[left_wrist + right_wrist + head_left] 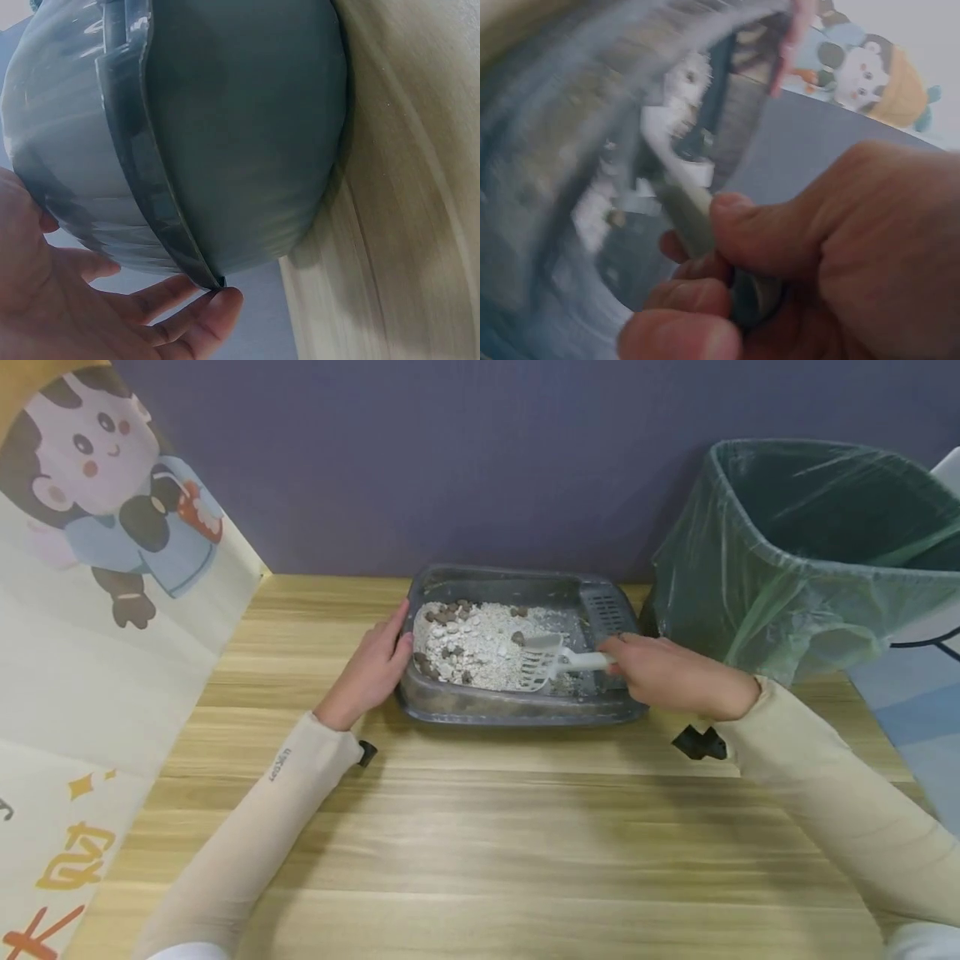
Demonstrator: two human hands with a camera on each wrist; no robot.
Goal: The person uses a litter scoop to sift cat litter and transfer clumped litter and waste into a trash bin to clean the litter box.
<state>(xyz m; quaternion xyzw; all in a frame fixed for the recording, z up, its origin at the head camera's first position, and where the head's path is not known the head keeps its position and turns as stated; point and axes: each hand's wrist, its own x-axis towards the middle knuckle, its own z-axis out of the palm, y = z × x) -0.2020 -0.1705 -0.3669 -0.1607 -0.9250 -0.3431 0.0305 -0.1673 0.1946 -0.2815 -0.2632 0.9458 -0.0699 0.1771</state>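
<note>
A grey litter box holds pale litter with brown clumps mostly along its left side. My left hand holds the box's left end. In the left wrist view, fingertips touch the rim's outer lip while the thumb lies on the rim's other side. My right hand grips the handle of a white slotted litter scoop, thumb along the handle in the right wrist view. The scoop's head is at the litter's right part, close to a brown clump. The right wrist view is blurred.
A green bin with a clear plastic liner stands right of the box, its top open. The box sits on a wooden table against a dark blue wall. A cartoon-printed panel borders the left side.
</note>
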